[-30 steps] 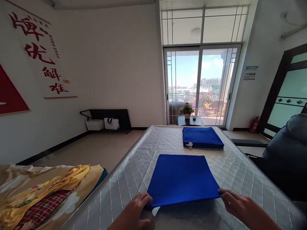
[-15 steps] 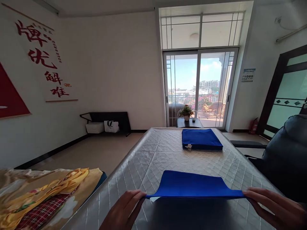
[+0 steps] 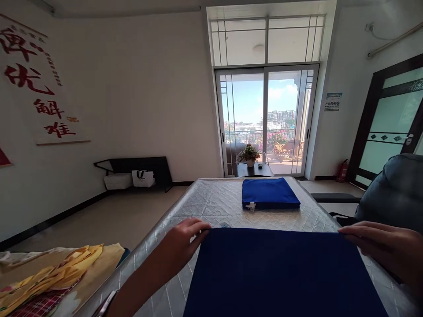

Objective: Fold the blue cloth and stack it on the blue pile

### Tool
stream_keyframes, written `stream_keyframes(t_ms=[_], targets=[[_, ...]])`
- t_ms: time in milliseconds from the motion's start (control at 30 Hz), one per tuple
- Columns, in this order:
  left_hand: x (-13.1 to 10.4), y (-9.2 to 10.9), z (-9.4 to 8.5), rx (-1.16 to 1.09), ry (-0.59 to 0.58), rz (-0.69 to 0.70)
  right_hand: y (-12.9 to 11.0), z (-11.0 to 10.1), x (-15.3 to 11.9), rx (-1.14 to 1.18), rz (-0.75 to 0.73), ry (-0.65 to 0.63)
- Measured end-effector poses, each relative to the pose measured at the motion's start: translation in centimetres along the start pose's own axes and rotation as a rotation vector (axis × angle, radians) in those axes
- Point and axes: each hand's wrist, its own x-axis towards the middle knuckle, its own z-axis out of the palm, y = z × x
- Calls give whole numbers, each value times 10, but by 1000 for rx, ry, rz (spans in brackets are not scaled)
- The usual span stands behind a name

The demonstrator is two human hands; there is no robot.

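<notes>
A dark blue cloth (image 3: pixel 280 273) hangs stretched between my two hands over the near part of the table, and its lower edge runs out of the picture. My left hand (image 3: pixel 187 235) pinches the top left corner between thumb and fingers. At the top right corner, my right hand (image 3: pixel 385 240) is closed on the same cloth. Beyond it, a neat folded blue stack (image 3: pixel 269 193) with a white tag at its front left corner lies on the silver quilted table cover (image 3: pixel 211 198).
Yellow and plaid fabrics (image 3: pixel 56 275) lie in a heap at the lower left. To the right stands a dark padded chair (image 3: pixel 393 193). A small black table (image 3: pixel 254 170) with a potted plant (image 3: pixel 250 154) is past the far edge, before the sliding glass door (image 3: pixel 243 110).
Both hands have lifted the cloth's edge, so its broad side now hangs facing me instead of folding away. The view has turned slightly right.
</notes>
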Motion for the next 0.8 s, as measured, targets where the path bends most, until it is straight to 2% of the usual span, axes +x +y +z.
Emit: stream_keyframes(t_ms=[33, 67, 133, 200, 267, 333, 400, 467, 533, 633, 667, 733, 800], targets=[[24, -7, 10, -15, -83, -7, 6, 4, 25, 36, 13, -149], [51, -14, 18, -16, -140, -15, 12, 8, 54, 47, 73, -240], [109, -26, 27, 14, -161, -12, 23, 13, 116, -1, 110, -258], [171, -32, 29, 86, -66, -4, 29, 11, 179, -104, 104, -171], [225, -33, 26, 137, 118, 9, 30, 2, 234, -181, 90, -43], [265, -32, 26, 149, 285, 28, 27, -7, 273, -222, 91, 107], [288, -35, 35, 135, 383, 39, 25, -10, 293, -243, 95, 212], [294, -44, 57, 119, 421, 26, 31, 1, 296, -241, 110, 251], [286, -57, 96, 100, 427, 12, 51, 29, 282, -203, 129, 219], [250, -81, 176, 79, 363, 21, 100, 101, 236, -109, 178, 113], [233, -89, 204, 79, 321, 28, 118, 129, 216, -74, 193, 42], [197, -105, 258, 100, 197, 56, 150, 185, 172, -21, 255, -23], [166, -119, 297, 114, 92, 83, 173, 230, 134, 36, 297, -76]])
